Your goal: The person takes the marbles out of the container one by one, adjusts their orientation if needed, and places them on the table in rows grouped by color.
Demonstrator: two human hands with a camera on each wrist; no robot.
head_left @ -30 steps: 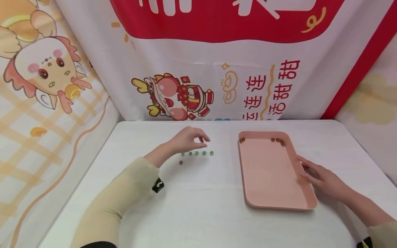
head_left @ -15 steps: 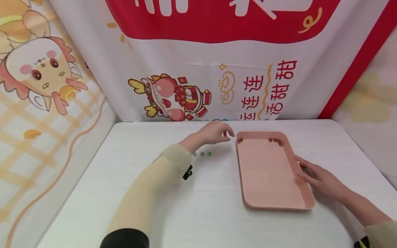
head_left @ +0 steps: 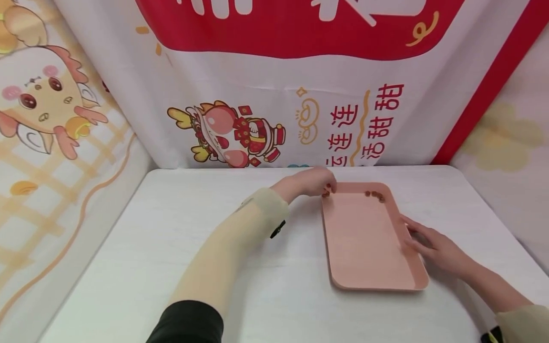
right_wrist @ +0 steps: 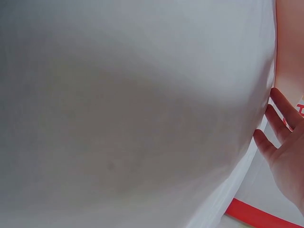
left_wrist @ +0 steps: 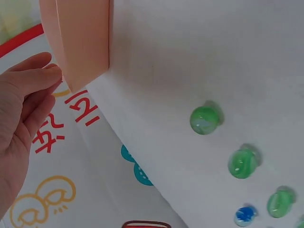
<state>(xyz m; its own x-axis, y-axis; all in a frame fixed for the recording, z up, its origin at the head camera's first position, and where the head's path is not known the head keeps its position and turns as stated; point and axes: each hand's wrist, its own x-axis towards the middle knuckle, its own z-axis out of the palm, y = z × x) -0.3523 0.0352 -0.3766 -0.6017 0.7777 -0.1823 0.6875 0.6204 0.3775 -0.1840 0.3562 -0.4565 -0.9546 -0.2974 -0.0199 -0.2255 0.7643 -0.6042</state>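
Note:
My left hand [head_left: 312, 181] reaches over the far left corner of the shallow pink tray [head_left: 370, 238]. Its fingers bend down beside a few small brown marbles [head_left: 325, 194]; the fingertips are too small and partly hidden to show a firm pinch. In the left wrist view, thumb and fingers of the left hand [left_wrist: 23, 97] come close together at the tray wall [left_wrist: 85, 42]. My right hand [head_left: 443, 251] rests its extended fingers against the tray's right side, also seen as a hand [right_wrist: 289, 152] in the right wrist view. Several brown marbles [head_left: 374, 194] lie along the tray's far right corner.
Several green marbles [left_wrist: 204, 120] and a blue marble [left_wrist: 245, 215] lie on the white tabletop [head_left: 171, 228] left of the tray; in the head view the left arm hides them. A printed cloth [head_left: 257, 71] hangs behind the table's far edge.
My left hand has moved right from the row of green marbles to the tray's far left corner, and its fingers now dip lower. My right hand stays at the tray's side.

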